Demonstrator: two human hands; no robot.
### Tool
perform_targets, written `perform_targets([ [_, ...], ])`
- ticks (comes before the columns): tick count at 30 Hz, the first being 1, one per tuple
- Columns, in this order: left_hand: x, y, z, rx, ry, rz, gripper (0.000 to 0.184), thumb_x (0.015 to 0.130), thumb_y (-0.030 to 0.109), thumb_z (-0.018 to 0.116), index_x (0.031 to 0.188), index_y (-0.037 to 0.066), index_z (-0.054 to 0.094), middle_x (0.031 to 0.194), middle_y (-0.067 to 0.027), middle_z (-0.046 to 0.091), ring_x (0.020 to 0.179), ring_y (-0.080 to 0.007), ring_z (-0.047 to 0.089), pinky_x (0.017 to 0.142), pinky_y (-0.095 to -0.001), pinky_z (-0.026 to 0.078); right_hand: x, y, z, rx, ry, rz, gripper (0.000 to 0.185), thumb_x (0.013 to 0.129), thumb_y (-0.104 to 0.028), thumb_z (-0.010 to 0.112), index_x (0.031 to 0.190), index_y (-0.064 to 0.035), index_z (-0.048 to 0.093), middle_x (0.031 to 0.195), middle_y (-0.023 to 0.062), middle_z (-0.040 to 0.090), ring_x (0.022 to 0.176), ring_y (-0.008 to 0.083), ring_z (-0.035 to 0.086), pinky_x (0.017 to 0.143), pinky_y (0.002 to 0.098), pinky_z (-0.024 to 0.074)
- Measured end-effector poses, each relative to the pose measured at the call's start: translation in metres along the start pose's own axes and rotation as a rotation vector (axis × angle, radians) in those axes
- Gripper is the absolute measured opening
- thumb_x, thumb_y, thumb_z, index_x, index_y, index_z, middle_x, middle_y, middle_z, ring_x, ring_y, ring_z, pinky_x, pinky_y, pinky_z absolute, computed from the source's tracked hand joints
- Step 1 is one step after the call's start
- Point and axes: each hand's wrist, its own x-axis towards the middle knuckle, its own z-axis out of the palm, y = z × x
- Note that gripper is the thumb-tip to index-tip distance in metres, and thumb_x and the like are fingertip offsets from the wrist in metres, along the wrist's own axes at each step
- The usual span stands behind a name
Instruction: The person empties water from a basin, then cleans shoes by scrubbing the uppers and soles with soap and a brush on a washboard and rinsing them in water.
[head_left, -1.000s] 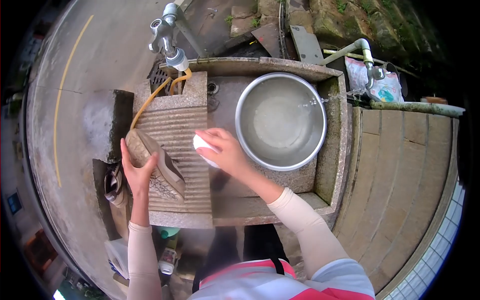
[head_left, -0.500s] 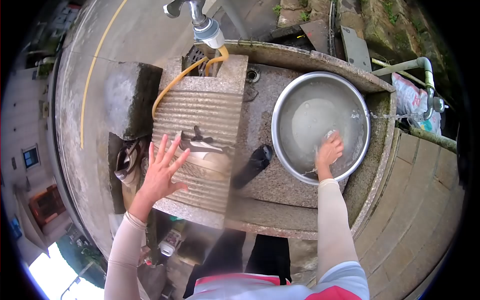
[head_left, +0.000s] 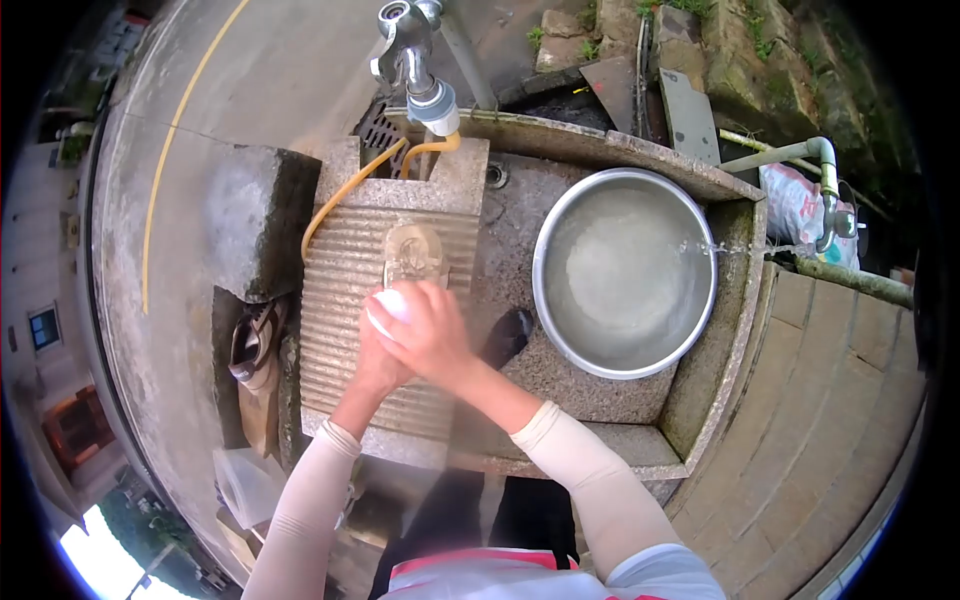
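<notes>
A wet tan shoe [head_left: 414,252] rests on the ribbed stone washboard [head_left: 335,290], one end pointing away from me; its near part is hidden under my hands. My left hand [head_left: 378,358] is closed at the shoe's near end, its fingers mostly covered by the other hand. Crossing over it, my right hand [head_left: 437,335] is closed around a smooth white object [head_left: 392,305], whose kind I cannot make out. To the right, a round metal basin [head_left: 541,275] of cloudy water sits in the stone sink [head_left: 590,400].
A tap [head_left: 410,60] with a yellow hose [head_left: 340,205] stands at the board's far end. From a second tap [head_left: 840,222] at the right, water runs into the basin. Another shoe [head_left: 255,345] lies left of the board, below a stone block [head_left: 262,220].
My right hand has left the basin and come over the washboard with the white object. The spread left hand has closed in at the shoe, which has turned to point away.
</notes>
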Motion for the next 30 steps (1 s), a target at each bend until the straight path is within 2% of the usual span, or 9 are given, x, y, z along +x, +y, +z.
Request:
perform_targets([
  [2,-0.004,0.031,-0.028,-0.205,-0.089,-0.187,0.136,0.052,0.057,0.085,0.143,-0.011,0.011,0.145,-0.0330,0.022,0.129,-0.0455,0.032,0.111,-0.0524,0.019,0.026,0.032,0.025,-0.237,-0.020,0.000,0.048,0.080,-0.033,0.067,0.127,-0.0210,0.059,0.108,0.0097,0.053,0.101,0.0253,0.046,0.084,0.0365,0.0405],
  [6,-0.007,0.032,-0.014,-0.101,0.163,-0.155,0.136,0.051,0.057,0.084,0.142,-0.014,0.011,0.149,-0.0342,0.016,0.140,-0.0449,0.016,0.111,-0.0575,0.017,0.107,0.067,0.038,-0.423,0.016,0.190,0.044,0.080,-0.035,0.067,0.121,-0.0202,0.062,0.101,0.0080,0.052,0.093,0.0248,0.045,0.077,0.0374,0.0398],
  [9,-0.024,0.044,-0.006,-0.094,0.260,-0.327,0.122,0.060,0.053,0.081,0.142,-0.011,0.017,0.149,-0.0323,0.019,0.142,-0.0436,0.016,0.112,-0.0580,0.015,0.062,0.033,0.018,-0.381,-0.010,0.081,0.047,0.076,-0.034,0.070,0.121,-0.0212,0.063,0.100,0.0057,0.053,0.093,0.0238,0.044,0.078,0.0366,0.0403],
  [13,-0.021,0.020,0.040,-0.155,0.369,-0.262,0.099,0.075,0.047,0.069,0.142,-0.009,0.023,0.148,-0.0295,0.025,0.139,-0.0441,0.023,0.111,-0.0575,0.019,-0.022,-0.010,-0.003,-0.275,-0.123,0.021,0.049,0.075,-0.032,0.068,0.122,-0.0218,0.062,0.106,0.0074,0.054,0.089,0.0244,0.048,0.076,0.0364,0.0427],
  [16,-0.016,0.029,0.013,-0.249,0.371,-0.223,0.109,0.066,0.046,0.077,0.142,-0.009,0.020,0.146,-0.0322,0.026,0.138,-0.0457,0.024,0.111,-0.0579,0.020,0.046,0.035,0.019,-0.386,-0.103,-0.111,0.049,0.075,-0.033,0.068,0.123,-0.0211,0.062,0.103,0.0065,0.055,0.091,0.0239,0.047,0.076,0.0368,0.0421],
  [18,-0.020,0.029,0.020,-0.247,0.411,-0.216,0.113,0.063,0.046,0.078,0.142,-0.009,0.020,0.146,-0.0320,0.026,0.138,-0.0462,0.024,0.111,-0.0580,0.020,0.098,0.065,0.041,-0.465,-0.065,0.103,0.048,0.076,-0.033,0.068,0.122,-0.0213,0.062,0.103,0.0067,0.055,0.093,0.0246,0.047,0.077,0.0376,0.0420],
  [21,-0.016,0.025,0.018,-0.236,0.446,-0.179,0.113,0.063,0.046,0.079,0.142,-0.009,0.019,0.146,-0.0319,0.026,0.137,-0.0465,0.025,0.111,-0.0580,0.020,0.100,0.060,0.041,-0.468,-0.017,0.109,0.048,0.074,-0.030,0.069,0.121,-0.0218,0.063,0.102,0.0062,0.055,0.095,0.0250,0.048,0.077,0.0370,0.0423],
  [25,-0.019,0.019,0.030,-0.214,0.410,-0.181,0.111,0.064,0.046,0.078,0.142,-0.008,0.020,0.144,-0.0334,0.028,0.137,-0.0469,0.025,0.110,-0.0603,0.019,-0.016,-0.012,0.004,-0.358,-0.129,0.030,0.048,0.075,-0.030,0.069,0.121,-0.0243,0.063,0.108,0.0075,0.055,0.092,0.0261,0.049,0.078,0.0371,0.0429],
  [30,-0.015,0.026,0.017,-0.244,0.466,-0.200,0.112,0.062,0.049,0.078,0.141,-0.009,0.023,0.144,-0.0314,0.030,0.135,-0.0440,0.030,0.110,-0.0560,0.022,0.075,0.051,0.025,-0.389,-0.104,-0.074,0.045,0.076,-0.030,0.068,0.119,-0.0192,0.064,0.106,0.0099,0.055,0.092,0.0285,0.049,0.076,0.0413,0.0431],
])
